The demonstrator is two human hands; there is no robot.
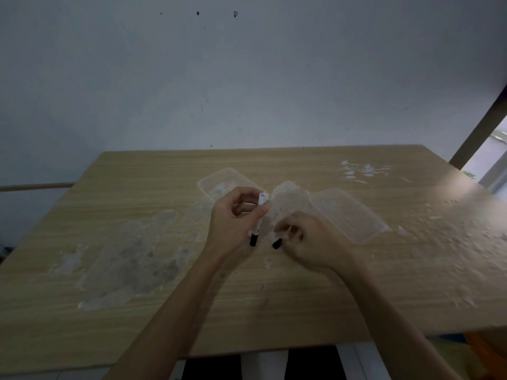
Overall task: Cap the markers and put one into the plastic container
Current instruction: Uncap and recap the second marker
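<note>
Reached in from 6 o'clock with both forearms over the wooden bench (137,325). Held left hand (236,218) raised at centre, fingers curled, thumb and forefinger pinched on a white marker (258,218) standing nearly upright, black end down. Kept right hand (310,239) low at 3 o'clock of it, knuckles up, fingers loosely curled around a black cap (277,243). Lay beyond, at 12 o'clock, a clear plastic container (219,182); at 2 o'clock, its lid (348,212), flat on the bench.
</note>
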